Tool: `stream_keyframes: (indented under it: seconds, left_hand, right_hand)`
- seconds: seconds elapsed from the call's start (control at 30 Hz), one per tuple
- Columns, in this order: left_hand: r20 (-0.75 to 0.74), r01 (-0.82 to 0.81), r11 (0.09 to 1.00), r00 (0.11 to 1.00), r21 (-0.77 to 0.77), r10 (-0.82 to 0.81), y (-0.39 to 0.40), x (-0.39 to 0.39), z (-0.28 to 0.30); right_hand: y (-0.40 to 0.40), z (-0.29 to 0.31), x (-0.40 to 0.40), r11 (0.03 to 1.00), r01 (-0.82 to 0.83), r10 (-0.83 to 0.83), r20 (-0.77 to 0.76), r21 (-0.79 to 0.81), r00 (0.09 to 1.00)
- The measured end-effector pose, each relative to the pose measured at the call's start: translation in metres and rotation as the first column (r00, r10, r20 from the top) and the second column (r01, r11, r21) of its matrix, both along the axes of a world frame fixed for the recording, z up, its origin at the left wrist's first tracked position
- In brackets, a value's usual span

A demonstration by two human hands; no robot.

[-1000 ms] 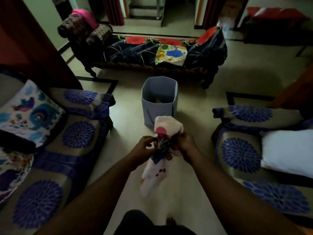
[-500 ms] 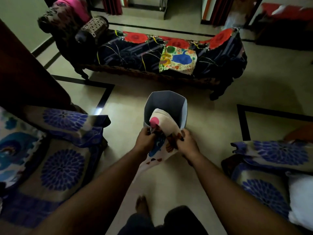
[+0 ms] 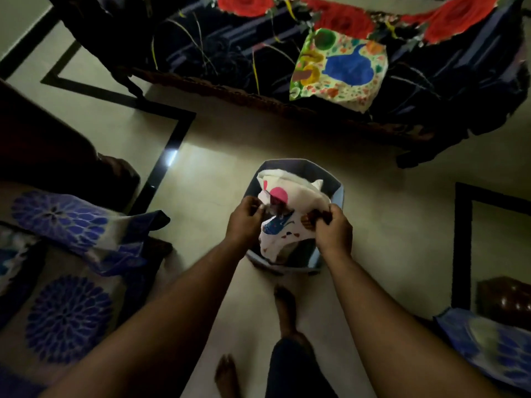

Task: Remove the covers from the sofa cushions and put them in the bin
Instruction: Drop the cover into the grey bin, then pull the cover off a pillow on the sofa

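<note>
- One cushion cover [image 3: 290,208], white with a pink disc and a blue print, is off its cushion and bunched over the mouth of the grey-blue bin [image 3: 339,196], which stands on the floor just ahead of the person's bare feet.
- The cover's upper end already lies inside the bin towards 12 o'clock; its lower part droops in at 6 o'clock. I judge this drop nearly complete: only the release is left.
- The left hand [image 3: 244,222] grips the cover's edge at 9 o'clock of the bundle, with fingers curled into the cloth.
- The right hand [image 3: 334,229] grips the opposite edge at 3 o'clock, with fingers curled and knuckles up.
- The cloth sits between the two hands, gathered under both sets of fingers, directly above the bin opening.
- Work appears to remain: a brightly printed cushion [image 3: 339,67] with a blue shape lies on the dark sofa [image 3: 215,53] at 12 o'clock and looks still covered.
- At 9 o'clock a seat [image 3: 69,317] with blue flower fabric shows; whether its cushions count as unfinished cannot be told from here.
</note>
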State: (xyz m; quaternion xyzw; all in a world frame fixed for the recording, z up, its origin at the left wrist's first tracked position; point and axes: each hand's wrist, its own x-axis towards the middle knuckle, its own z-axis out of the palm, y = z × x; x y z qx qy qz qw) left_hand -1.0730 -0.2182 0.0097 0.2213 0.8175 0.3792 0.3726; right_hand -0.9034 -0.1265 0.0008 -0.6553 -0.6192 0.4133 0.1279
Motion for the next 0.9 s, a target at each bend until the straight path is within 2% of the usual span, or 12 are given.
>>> stream_keyframes:
  seconds: [0.13, 0.2, 0.3, 0.47, 0.6, 0.67, 0.77, 0.9]
  left_hand:
    - [-0.007, 0.068, 0.983, 0.997, -0.171, -0.071, 0.036, -0.01, -0.086]
    - [0.031, 0.063, 0.977, 0.998, -0.202, -0.058, 0.044, -0.007, -0.121]
    - [0.133, 0.061, 0.976, 0.991, -0.211, -0.034, 0.054, -0.001, -0.164]
    - [0.257, 0.031, 0.98, 0.966, -0.195, 0.02, 0.053, 0.002, -0.186]
    - [0.293, -0.025, 0.988, 0.954, -0.152, 0.069, 0.033, -0.01, -0.151]
    - [0.296, -0.085, 0.989, 0.948, -0.118, 0.117, 0.01, -0.023, -0.111]
    - [0.319, -0.21, 0.977, 0.924, -0.037, 0.211, -0.048, -0.055, -0.04]
    - [0.229, -0.435, 0.899, 0.882, 0.058, 0.412, -0.182, -0.109, 0.05]
  right_hand:
    - [0.046, -0.08, -0.02, 0.989, -0.106, 0.114, 0.072, -0.105, 0.991]
    - [0.058, -0.116, -0.026, 0.974, -0.153, 0.172, 0.107, -0.168, 0.979]
    - [0.071, -0.158, -0.031, 0.961, -0.124, 0.149, 0.089, -0.247, 0.985]
    - [0.071, -0.169, -0.038, 0.944, -0.104, 0.128, 0.056, -0.313, 0.99]
    - [0.052, -0.136, -0.056, 0.926, -0.186, 0.175, -0.062, -0.329, 0.983]
    - [0.031, -0.102, -0.075, 0.907, -0.236, 0.19, -0.162, -0.348, 0.968]
    - [-0.018, -0.038, -0.116, 0.892, -0.33, 0.237, -0.301, -0.311, 0.924]
    - [-0.124, 0.051, -0.185, 0.819, -0.539, 0.42, -0.434, -0.197, 0.797]
